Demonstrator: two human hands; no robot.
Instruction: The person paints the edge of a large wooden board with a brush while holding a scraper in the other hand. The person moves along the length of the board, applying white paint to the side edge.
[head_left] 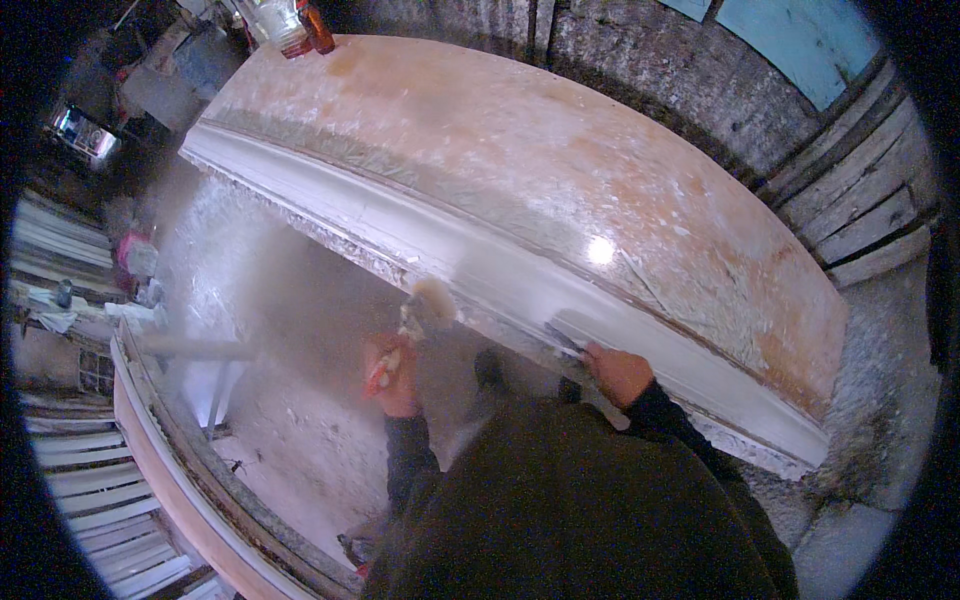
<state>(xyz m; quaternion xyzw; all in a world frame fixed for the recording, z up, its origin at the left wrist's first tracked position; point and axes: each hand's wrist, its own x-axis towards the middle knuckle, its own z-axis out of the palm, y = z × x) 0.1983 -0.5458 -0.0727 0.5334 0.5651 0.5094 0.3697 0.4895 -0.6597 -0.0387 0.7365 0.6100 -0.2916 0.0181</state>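
Left hand: my left hand (393,377) is closed around the handle of a brush (422,314), fingers wrapped tight, with a red-orange part of the handle showing in the grip.
Brush: pale bristles, blurred, raised just below the white moulding (470,262); I cannot tell whether the bristles touch it.
Right hand: my right hand (616,372) is clamped on a scraper (566,340), a flat blade projecting up and to my left from the fist.
Scraper: blade tip lies against the lower edge of the white moulding, near a greyish patch on its surface.
White moulding: long, pale profiled strip running from upper left to lower right along the near edge of the bench (560,170); its lower lip is crusted with rough white residue.
Bench: broad slab, orange-brown, smeared and dusted with white, with one bright glint of light to the right of centre.
Containers: a clear jar (276,22) and a dark amber bottle (317,28) stand at the far left end of the bench, just beside each other.
Floor: floor (300,440) between bench and body is coated with white dust and crumbs.
Second piece: another curved moulding (190,480) lies at lower left, well apart from both hands.
Wall: rough grey wall (680,70) behind the bench, with stacked planks (870,200) at right.
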